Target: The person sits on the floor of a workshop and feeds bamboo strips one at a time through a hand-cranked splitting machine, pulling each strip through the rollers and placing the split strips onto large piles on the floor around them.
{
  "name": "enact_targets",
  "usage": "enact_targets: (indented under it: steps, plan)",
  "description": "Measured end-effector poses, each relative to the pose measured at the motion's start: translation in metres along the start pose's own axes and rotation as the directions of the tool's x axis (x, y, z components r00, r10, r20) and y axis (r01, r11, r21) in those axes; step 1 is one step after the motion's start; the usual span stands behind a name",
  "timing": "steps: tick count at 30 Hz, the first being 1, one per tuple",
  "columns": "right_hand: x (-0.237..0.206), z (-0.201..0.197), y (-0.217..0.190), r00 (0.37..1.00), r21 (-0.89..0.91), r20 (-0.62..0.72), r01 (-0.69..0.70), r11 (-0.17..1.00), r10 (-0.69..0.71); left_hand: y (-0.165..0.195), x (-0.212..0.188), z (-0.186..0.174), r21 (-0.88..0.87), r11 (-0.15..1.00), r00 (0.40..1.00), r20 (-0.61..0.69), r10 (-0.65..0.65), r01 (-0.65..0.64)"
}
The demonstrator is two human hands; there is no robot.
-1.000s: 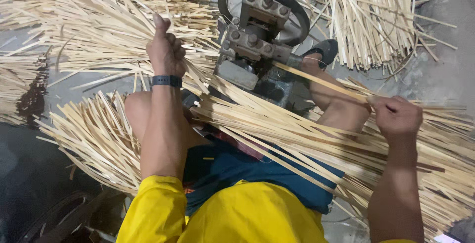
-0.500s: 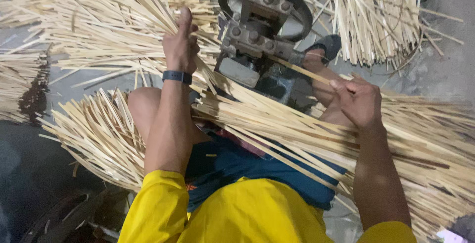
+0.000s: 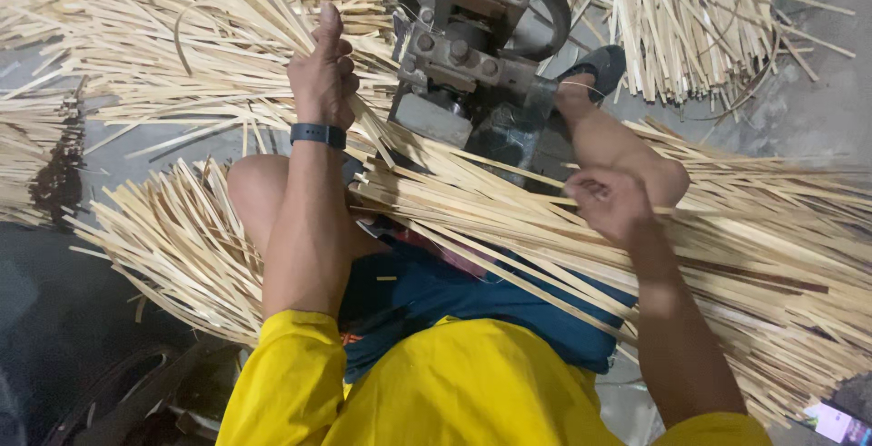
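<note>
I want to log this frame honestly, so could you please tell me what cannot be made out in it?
- Head view: the machine is cut off by the top edge; its feed slot hides behind strips.
- The left hand shows only its back; its grip on the strips is hidden.
- The right hand curls over the bundle; which strip it pinches cannot be told.
- The bottom-right corner object is cut off.

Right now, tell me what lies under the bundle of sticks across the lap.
Under the bundle of sticks you can see blue shorts and a bare knee. The right hand rests on top. The floor beneath the far end is covered by more sticks.
</note>
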State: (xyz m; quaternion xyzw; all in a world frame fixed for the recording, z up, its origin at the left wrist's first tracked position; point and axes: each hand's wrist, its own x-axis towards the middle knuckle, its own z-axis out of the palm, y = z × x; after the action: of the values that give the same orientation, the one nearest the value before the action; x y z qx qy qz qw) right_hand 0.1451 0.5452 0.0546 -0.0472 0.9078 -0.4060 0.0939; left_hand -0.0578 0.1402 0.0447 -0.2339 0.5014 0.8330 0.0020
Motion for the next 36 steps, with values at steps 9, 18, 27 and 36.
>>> enact_targets:
  steps: [9, 18, 27, 36]
  plan:
    - [0.000, -0.075, -0.003, 0.947, -0.197, -0.313, -0.133, 0.971, 0.066, 0.006, -0.001, 0.003, -0.029, 1.000, 1.000, -0.002, 0.000, 0.000]
    - [0.061, -0.039, -0.058, 0.980, -0.354, -0.200, -0.089, 0.931, 0.018, 0.002, -0.002, 0.006, 0.113, 0.993, 1.000, -0.009, 0.022, -0.021]
    - [0.039, -0.058, -0.025, 0.931, -0.366, -0.211, -0.358, 0.859, 0.298, 0.006, -0.007, 0.009, 0.091, 0.995, 0.999, 0.043, 0.027, -0.031]
    - [-0.031, -0.101, 0.049, 0.943, -0.098, -0.330, -0.087, 0.991, 0.050, 0.001, 0.005, 0.002, 0.020, 1.000, 1.000, -0.006, 0.012, -0.012]
